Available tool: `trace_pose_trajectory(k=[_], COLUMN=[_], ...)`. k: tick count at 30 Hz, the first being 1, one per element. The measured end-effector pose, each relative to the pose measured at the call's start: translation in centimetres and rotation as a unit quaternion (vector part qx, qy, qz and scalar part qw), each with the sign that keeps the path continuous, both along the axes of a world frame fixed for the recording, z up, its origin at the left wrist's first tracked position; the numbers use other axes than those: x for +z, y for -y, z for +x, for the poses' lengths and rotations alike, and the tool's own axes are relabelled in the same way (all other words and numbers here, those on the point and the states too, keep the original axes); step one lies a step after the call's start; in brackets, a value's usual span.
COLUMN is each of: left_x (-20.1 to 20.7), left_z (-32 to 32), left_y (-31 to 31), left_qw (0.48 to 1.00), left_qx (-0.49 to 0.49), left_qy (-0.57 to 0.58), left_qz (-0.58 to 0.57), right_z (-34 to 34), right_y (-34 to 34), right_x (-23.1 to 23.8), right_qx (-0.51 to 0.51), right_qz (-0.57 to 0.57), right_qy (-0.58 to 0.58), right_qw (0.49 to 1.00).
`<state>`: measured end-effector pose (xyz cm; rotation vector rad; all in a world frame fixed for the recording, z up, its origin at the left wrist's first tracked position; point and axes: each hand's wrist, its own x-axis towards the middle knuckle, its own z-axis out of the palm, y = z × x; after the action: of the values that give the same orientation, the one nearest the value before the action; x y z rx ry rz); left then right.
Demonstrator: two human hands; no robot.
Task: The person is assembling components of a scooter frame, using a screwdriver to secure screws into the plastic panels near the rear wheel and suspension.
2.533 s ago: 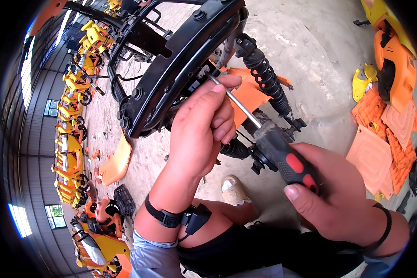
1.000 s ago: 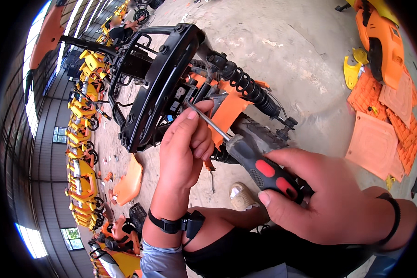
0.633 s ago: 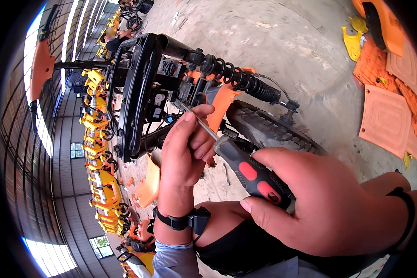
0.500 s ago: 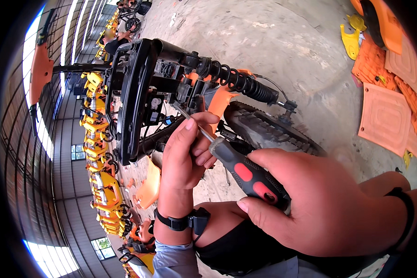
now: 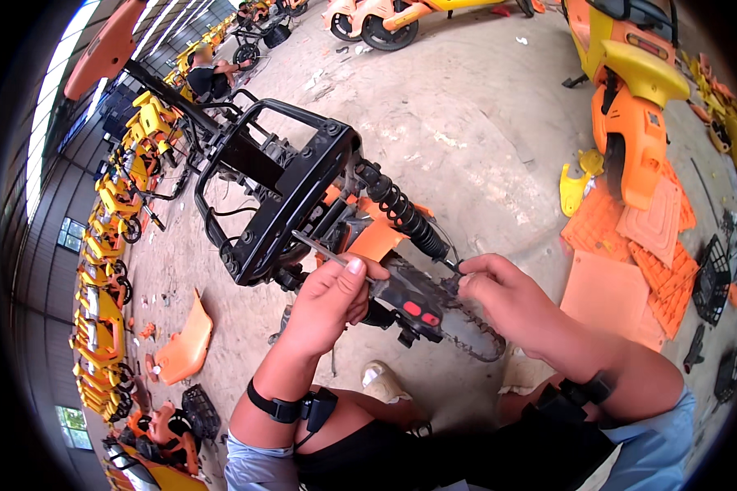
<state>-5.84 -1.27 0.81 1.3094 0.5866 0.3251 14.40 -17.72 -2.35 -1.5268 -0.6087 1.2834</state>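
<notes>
My left hand [image 5: 332,299] is closed around the shaft of a screwdriver [image 5: 422,309] with a black handle and red inlays. Its metal tip points up and left, in front of the black metal frame [image 5: 315,176] of a partly stripped scooter. My right hand [image 5: 504,295] is off the handle, fingers curled and pinched near the lower end of the black coil-spring shock absorber [image 5: 409,217]. Whatever lies in that pinch is hidden. Below the screwdriver is the knobbly tyre [image 5: 479,331], and an orange fender piece [image 5: 378,237] sits beside the shock absorber.
Orange panels [image 5: 606,290] lie stacked on the concrete floor at right, below an orange and yellow scooter [image 5: 630,106]. A loose orange panel [image 5: 187,344] lies at left. Yellow scooters [image 5: 98,319] line the left wall. Another person [image 5: 209,75] crouches far back.
My right hand has let go of the screwdriver handle and moved beside the shock absorber's lower end. My left hand still holds the shaft. The view has shifted, showing more floor and scooters.
</notes>
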Motion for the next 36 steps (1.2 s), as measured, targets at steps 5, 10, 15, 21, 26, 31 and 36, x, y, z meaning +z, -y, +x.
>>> trace_pose_trajectory(k=[5,10,15,21,26,31,36], left_x=[-0.5,0.8,0.6,0.8,2.2,1.5,1.2], left_z=[-0.6,-2.0,-2.9,-3.9,-5.1,-6.9,-7.2], left_y=[0.4,0.3,0.5,1.0,1.9,1.1,0.5], left_qw=[0.966,0.970,0.969,0.967,0.961,0.954,0.953], left_qx=[0.044,0.074,0.081,0.097,0.098,0.107,0.103], left_qy=[-0.060,-0.060,-0.031,0.001,0.000,-0.008,-0.038], left_qz=[0.246,0.222,0.232,0.237,0.260,0.279,0.281], right_z=[1.4,1.4,1.5,-1.6,-2.8,-4.5,-5.2], right_y=[-0.4,-0.8,-0.5,-0.2,-0.1,-0.8,-2.7], right_x=[-1.5,-0.3,-1.0,0.1,0.7,2.1,3.6], right_qx=[-0.025,-0.052,0.009,0.078,0.118,0.123,0.157], right_qz=[-0.024,-0.007,0.136,0.195,0.188,0.187,0.184], right_qy=[-0.093,-0.173,-0.210,-0.188,-0.064,0.037,0.170], right_qw=[0.995,0.984,0.968,0.959,0.973,0.974,0.955])
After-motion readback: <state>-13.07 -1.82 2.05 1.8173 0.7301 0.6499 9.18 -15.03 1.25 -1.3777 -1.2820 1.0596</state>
